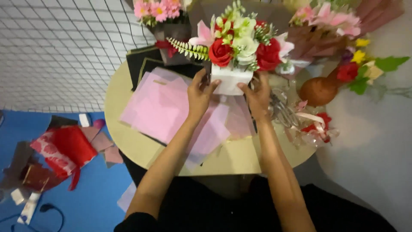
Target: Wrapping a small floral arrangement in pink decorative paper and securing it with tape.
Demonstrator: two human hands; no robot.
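A flower arrangement point(240, 41) with red roses, white blooms, pink lilies and a fern sprig stands in a white block base point(230, 78) on the round beige table point(128, 141). My left hand point(198, 92) grips the left side of the white base. My right hand point(259, 94) grips its right side. Under and in front of the base lie several pink wrapping sheets point(165, 107) spread over dark sheets.
Other bouquets stand at the back: pink daisies point(158, 10) and pink lilies in brown wrap point(330, 21). A brown vase point(319, 90) with flowers is at right, with clear film and ribbon point(311, 124) beside it. Red wrapping scraps point(64, 150) lie on the blue floor at left.
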